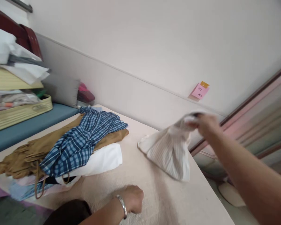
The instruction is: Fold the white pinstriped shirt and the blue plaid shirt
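Observation:
My right hand [204, 123] is raised over the far right of the pale bed surface [154, 193] and grips the top of a white ribbed garment [170, 150], which hangs down and is motion-blurred. My left hand [132, 198], with a silver bracelet on the wrist, rests as a closed fist on the surface near the front, holding nothing. Left of it lies a heap of clothes: a blue checked garment [81, 140] on top, a brown garment [30, 154] under it, and a white piece [103, 161] beneath.
At the back left, a woven basket [18, 114] and stacked bedding [16, 72] sit on a blue-grey cushion [25, 126], with a grey pillow [62, 90]. A pink note [199, 91] is stuck to the wall. The bed's right edge drops beside a sliding door [255, 125].

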{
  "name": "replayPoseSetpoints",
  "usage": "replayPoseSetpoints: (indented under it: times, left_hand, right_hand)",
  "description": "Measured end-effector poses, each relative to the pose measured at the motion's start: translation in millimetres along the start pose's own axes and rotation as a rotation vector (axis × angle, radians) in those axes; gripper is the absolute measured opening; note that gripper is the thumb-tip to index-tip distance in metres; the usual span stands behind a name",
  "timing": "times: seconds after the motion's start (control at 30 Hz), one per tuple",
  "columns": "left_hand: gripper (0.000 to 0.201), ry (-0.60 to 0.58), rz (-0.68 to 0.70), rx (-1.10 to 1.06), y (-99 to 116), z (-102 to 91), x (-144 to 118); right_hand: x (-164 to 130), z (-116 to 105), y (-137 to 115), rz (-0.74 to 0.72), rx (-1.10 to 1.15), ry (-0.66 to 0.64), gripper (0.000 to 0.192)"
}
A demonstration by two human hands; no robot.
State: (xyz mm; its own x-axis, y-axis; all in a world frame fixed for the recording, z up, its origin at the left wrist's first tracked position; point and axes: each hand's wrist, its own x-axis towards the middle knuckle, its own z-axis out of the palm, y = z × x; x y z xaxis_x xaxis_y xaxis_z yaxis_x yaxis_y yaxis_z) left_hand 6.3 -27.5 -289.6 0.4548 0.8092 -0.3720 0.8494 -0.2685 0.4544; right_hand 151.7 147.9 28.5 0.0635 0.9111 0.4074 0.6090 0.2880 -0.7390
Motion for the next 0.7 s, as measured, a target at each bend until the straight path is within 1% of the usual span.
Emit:
replayPoseSetpoints:
  times: [0.03, 0.07, 0.1, 0.13, 0.17, 0.2, 0.23, 0.27, 0.33, 0.4, 0.47, 0.53, 0.57, 0.6, 0.63, 0.67, 0.7]
  left_hand:
    - [0.045, -0.007, 0.007, 0.005, -0.7, 0.4, 0.3]
    - [0.044, -0.01, 0.014, 0.011, -1.1, 1.1, 0.9]
    - [0.044, -0.004, 0.026, 0.016, -1.3, 2.1, 1.7]
    - [0.043, 0.005, 0.032, 0.018, -1.2, 3.1, 2.7]
    - [0.042, 0.01, 0.036, 0.015, -1.1, 4.2, 3.5]
    - [0.041, 0.011, 0.038, 0.011, -1.0, 5.1, 4.1]
    - [0.04, 0.012, 0.041, 0.006, -1.1, 5.7, 4.3]
    - [0.04, 0.008, 0.044, 0.003, -1.3, 5.9, 3.9]
    - [0.041, -0.001, 0.049, -0.005, -2.5, 5.6, 1.8]
    - [0.044, 0.011, 0.043, -0.02, -4.1, 4.8, -1.1]
    - [0.046, 0.026, 0.028, -0.035, -5.0, 4.2, -3.1]
    - [0.046, 0.04, 0.029, -0.038, -4.8, 3.8, -3.6]
    - [0.045, 0.036, 0.032, -0.036, -4.4, 3.3, -3.4]
    - [0.045, 0.029, 0.034, -0.032, -4.1, 2.4, -3.2]
    - [0.045, 0.018, 0.031, -0.027, -4.0, 0.8, -3.1]
    - [0.044, 0.012, 0.013, -0.025, -4.6, -1.6, -3.4]
    - [0.043, 0.018, -0.021, -0.026, -6.3, -5.0, -4.3]
  right_hand:
    - [15.3, -1.2, -28.4, -0.085, 0.085, 0.1, 0.031]
    - [22.9, 0.3, -54.7, -0.184, 0.188, 0.181, 0.029]
    - [22.5, 4.8, -78.0, -0.293, 0.297, 0.235, 0.023]
    - [14.5, 12.3, -97.7, -0.403, 0.394, 0.254, 0.016]
    - [0.0, 22.6, -113.2, -0.497, 0.464, 0.235, 0.011]
    - [-19.2, 35.2, -123.9, -0.563, 0.5, 0.179, 0.01]
    - [-41.2, 49.5, -129.7, -0.596, 0.498, 0.098, 0.011]
    - [-64.3, 64.7, -130.4, -0.593, 0.498, 0.004, 0.015]
    - [-107.6, 95.4, -117.8, -0.511, 0.495, -0.224, 0.019]
    - [-141.5, 124.2, -89.9, -0.403, 0.453, -0.461, 0.018]
    - [-163.2, 149.0, -52.4, -0.284, 0.359, -0.698, 0.02]
    - [-171.0, 167.8, -12.0, -0.143, 0.284, -0.858, 0.022]
    - [-168.9, 173.6, 7.1, -0.064, 0.267, -0.883, 0.022]
    - [-162.4, 176.4, 24.3, 0.024, 0.273, -0.851, 0.022]
    - [-151.7, 175.4, 39.1, 0.111, 0.295, -0.768, 0.023]
    - [-137.4, 170.3, 50.8, 0.18, 0.332, -0.639, 0.027]
    - [-120.3, 160.7, 59.4, 0.223, 0.369, -0.489, 0.03]
